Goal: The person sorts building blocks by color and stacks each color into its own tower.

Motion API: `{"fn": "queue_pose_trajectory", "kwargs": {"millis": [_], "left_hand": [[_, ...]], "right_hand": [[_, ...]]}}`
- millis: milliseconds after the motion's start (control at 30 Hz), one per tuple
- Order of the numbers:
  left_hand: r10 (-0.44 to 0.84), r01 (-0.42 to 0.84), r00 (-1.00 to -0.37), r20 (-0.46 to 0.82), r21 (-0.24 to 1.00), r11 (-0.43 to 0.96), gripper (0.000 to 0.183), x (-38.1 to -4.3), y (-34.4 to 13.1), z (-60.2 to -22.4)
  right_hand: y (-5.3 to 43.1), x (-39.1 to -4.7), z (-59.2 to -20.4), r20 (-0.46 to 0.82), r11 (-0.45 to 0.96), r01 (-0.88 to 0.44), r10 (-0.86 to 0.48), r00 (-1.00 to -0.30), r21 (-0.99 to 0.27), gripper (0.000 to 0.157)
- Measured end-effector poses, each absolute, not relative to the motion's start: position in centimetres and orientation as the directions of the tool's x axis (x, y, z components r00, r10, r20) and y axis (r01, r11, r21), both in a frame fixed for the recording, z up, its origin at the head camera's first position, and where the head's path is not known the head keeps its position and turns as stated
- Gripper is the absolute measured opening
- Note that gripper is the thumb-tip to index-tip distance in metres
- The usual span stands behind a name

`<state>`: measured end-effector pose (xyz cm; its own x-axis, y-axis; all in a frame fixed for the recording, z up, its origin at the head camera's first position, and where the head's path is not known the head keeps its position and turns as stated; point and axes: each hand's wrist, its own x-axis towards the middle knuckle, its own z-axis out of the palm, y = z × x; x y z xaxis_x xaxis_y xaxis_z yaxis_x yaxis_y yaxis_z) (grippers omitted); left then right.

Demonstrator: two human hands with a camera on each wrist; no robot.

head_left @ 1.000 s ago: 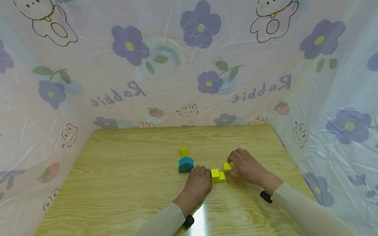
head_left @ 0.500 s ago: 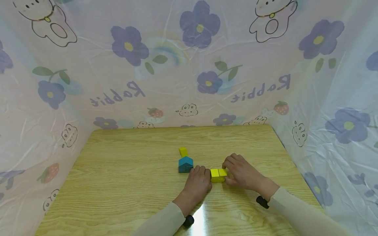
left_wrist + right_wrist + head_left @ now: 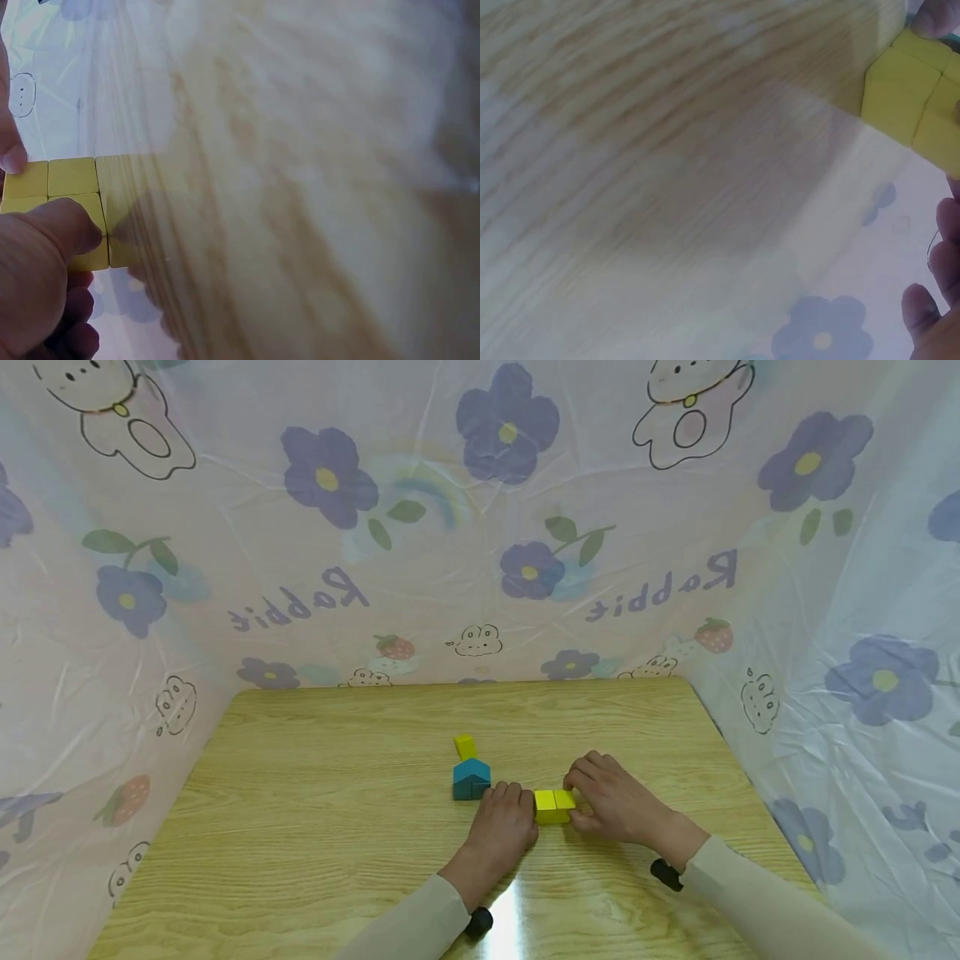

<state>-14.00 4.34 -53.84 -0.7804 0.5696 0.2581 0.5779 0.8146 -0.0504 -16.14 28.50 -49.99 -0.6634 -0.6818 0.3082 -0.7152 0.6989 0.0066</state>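
Note:
Several yellow blocks (image 3: 544, 807) stand pressed together near the middle of the table, two side by side and two high. At their left side is my left hand (image 3: 501, 822), its thumb (image 3: 71, 225) lying across the near face of a left-hand block while the other fingers curl beside it. My right hand (image 3: 617, 800) pinches the upper right yellow block (image 3: 565, 798) between thumb and fingers. In the right wrist view, the yellow blocks (image 3: 904, 94) show closely fitted seams, with the right hand's fingers (image 3: 946, 259) curled beside them.
Just left of the left fingertips stands a blue house-shaped group of blocks (image 3: 471, 779). Behind it a yellow block (image 3: 465, 747) leans or lies on the wooden table (image 3: 322, 793). A printed fabric curtain (image 3: 420, 568) borders the table's back and sides.
My right hand has moved left and toward me, bringing its yellow block from beside the others to the top of the right-hand one. My left hand has stayed in place.

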Motion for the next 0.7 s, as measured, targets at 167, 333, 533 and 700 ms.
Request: {"fn": "queue_pose_trajectory", "kwargs": {"millis": [167,333,533,700], "left_hand": [[0.572,0.586,-0.769,0.285,-0.042,0.809,0.026,-14.0,4.2,-53.7],[0.572,0.589,-0.761,0.307,-0.043,0.807,0.023,-13.9,4.0,-53.7],[0.577,0.597,-0.745,0.335,-0.054,0.801,0.023,-14.1,3.8,-53.9],[0.572,0.599,-0.726,0.381,-0.058,0.798,0.021,-14.2,3.9,-54.4]], "right_hand": [[28.3,-17.1,-48.6,0.287,0.719,-0.693,-0.654,-0.700,-0.051,0.033],[26.9,-20.2,-46.2,0.281,0.714,-0.700,-0.672,-0.685,0.004,0.032],[23.0,-24.5,-44.2,0.261,0.668,-0.733,-0.736,-0.625,0.129,0.031],[19.0,-27.2,-43.9,0.199,0.641,-0.746,-0.767,-0.610,0.182,0.033]]}}
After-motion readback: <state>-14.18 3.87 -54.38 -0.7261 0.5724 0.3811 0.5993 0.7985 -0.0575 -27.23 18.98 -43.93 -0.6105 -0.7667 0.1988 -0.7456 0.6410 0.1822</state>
